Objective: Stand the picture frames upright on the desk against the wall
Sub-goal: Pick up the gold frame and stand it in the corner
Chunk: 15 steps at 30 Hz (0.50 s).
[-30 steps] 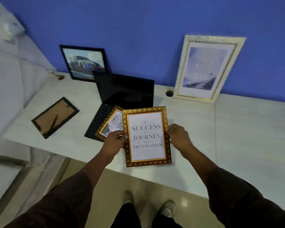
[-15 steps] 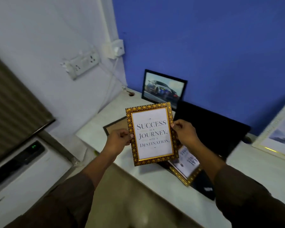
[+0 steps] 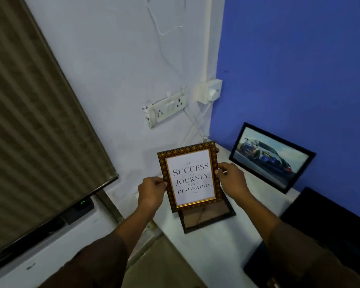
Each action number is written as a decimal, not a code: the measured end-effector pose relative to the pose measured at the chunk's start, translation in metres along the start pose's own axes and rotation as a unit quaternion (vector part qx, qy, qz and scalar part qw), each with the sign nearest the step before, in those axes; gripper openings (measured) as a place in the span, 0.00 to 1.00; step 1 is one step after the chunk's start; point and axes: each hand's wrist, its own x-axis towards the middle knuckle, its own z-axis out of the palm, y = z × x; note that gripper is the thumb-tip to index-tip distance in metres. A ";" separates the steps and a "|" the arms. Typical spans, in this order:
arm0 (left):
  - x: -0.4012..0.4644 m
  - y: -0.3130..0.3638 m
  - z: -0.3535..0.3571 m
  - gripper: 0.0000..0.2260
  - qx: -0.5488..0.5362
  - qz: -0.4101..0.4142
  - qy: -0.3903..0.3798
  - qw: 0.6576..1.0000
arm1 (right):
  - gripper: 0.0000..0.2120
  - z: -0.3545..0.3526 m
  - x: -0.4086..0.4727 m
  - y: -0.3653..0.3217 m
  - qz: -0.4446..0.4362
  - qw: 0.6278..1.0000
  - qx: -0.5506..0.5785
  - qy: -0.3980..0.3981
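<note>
I hold a gold-patterned frame (image 3: 190, 176) reading "Success is a journey, not a destination" upright over the left end of the white desk (image 3: 214, 244). My left hand (image 3: 152, 191) grips its left edge and my right hand (image 3: 231, 179) grips its right edge. Its lower edge hides part of a dark frame (image 3: 208, 219) lying face down on the desk. A black-framed car picture (image 3: 271, 156) stands leaning against the blue wall to the right.
A black laptop (image 3: 328, 221) sits at the right edge of view. White wall sockets and cables (image 3: 168, 107) are on the pale side wall above the desk corner. A striped blind (image 3: 33, 121) and a dark device with a green light (image 3: 82, 205) are at left.
The view has swung left toward the desk's corner, and the gold frame moved with both hands from near the laptop to over the face-down frame, closer to the side wall.
</note>
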 end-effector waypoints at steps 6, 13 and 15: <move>0.068 0.001 0.020 0.11 0.020 -0.015 0.021 0.999 | 0.14 0.045 0.088 -0.003 -0.023 0.999 -0.009 -0.020; 0.129 -0.004 0.048 0.14 0.025 -0.058 -0.056 0.996 | 0.15 0.085 0.171 0.023 -0.021 0.996 -0.024 -0.087; 0.146 -0.004 0.056 0.16 0.034 -0.077 -0.082 0.993 | 0.17 0.096 0.193 0.029 -0.012 0.995 -0.029 -0.096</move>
